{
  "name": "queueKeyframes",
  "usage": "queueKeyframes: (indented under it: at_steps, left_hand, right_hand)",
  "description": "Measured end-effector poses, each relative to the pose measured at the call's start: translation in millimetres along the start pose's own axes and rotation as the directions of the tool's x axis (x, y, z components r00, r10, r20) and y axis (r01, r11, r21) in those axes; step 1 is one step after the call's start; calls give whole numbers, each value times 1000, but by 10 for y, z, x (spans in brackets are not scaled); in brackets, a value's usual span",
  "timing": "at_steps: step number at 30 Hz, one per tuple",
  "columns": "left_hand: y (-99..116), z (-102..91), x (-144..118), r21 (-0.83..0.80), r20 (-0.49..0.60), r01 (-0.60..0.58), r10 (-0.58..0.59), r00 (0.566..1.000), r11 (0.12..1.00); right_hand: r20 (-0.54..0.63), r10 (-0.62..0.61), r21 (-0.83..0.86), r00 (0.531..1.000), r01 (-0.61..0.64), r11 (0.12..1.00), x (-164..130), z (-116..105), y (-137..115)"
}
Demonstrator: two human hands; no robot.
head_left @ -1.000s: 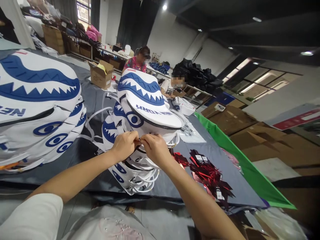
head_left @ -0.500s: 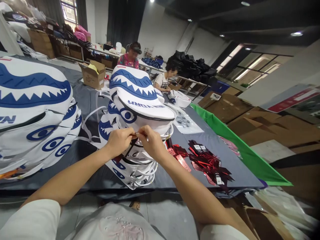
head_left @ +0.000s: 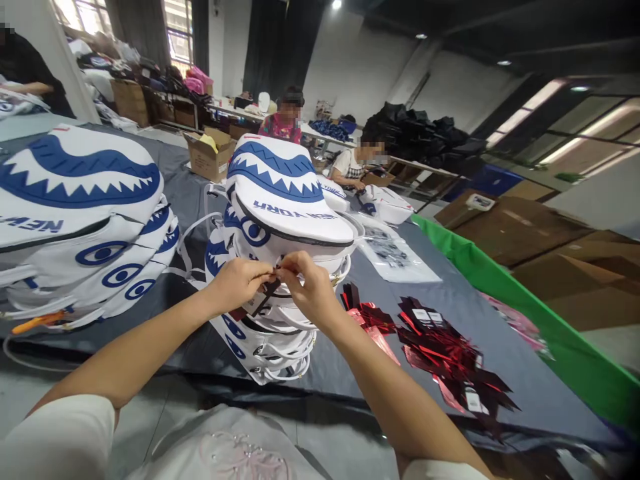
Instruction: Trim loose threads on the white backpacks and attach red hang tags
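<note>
In front of me a stack of white backpacks [head_left: 280, 230] with blue shark-teeth mouths, eyes and "NEW YORK" lettering rises from the table. My left hand [head_left: 237, 287] and my right hand [head_left: 307, 287] meet before the upper bags, thumbs and forefingers pinched almost tip to tip. A dark hang tag [head_left: 263, 300] dangles just below the fingertips. Its thin string seems to lie between both pinches, though the fingers cover most of it. Whether the string is fastened to a bag I cannot tell.
Another backpack stack [head_left: 95, 173] stands left, with an orange-handled tool [head_left: 40, 323] by it. Red and black hang tags [head_left: 445, 347] lie right, near a clear plastic bag [head_left: 395, 250]. A carton [head_left: 207, 157], green cloth [head_left: 480, 280] and co-workers [head_left: 355, 163] are beyond.
The view has turned left, so the surroundings shift rightward and more of the left stack shows. Both hands stay pinched together at the same bags; the dark tag below them shows more plainly.
</note>
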State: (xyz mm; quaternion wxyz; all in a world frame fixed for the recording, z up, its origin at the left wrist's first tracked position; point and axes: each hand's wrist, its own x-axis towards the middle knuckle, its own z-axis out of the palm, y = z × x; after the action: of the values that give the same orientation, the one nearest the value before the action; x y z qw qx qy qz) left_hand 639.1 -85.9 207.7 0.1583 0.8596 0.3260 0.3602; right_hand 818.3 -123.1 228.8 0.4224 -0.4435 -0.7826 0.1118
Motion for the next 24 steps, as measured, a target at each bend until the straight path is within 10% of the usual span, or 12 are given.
queueKeyframes:
  at_steps: [4, 8, 13, 20, 24]
  left_hand:
    - [90, 33, -23, 149, -167, 110, -85, 982, 983]
    - [166, 41, -54, 63, -13, 76, -75, 997, 995]
    - [193, 9, -30, 198, -80, 99, -84, 993, 975]
    - [7, 102, 85, 330, -127, -110, 160, 979, 938]
    - [-100, 30, 135, 143, -14, -200, 204, 979, 969]
  right_hand:
    - [11, -62, 54, 998, 61, 997, -18, -30, 94]
    - [4, -110, 89, 994, 109, 990, -30, -42, 177]
    - [2, -124, 95, 992, 124, 988, -11, -72, 178]
    - [-45, -90, 31, 995, 91, 995, 48, -65, 103]
    - [-99, -63, -29, 993, 60, 998, 53, -23, 93]
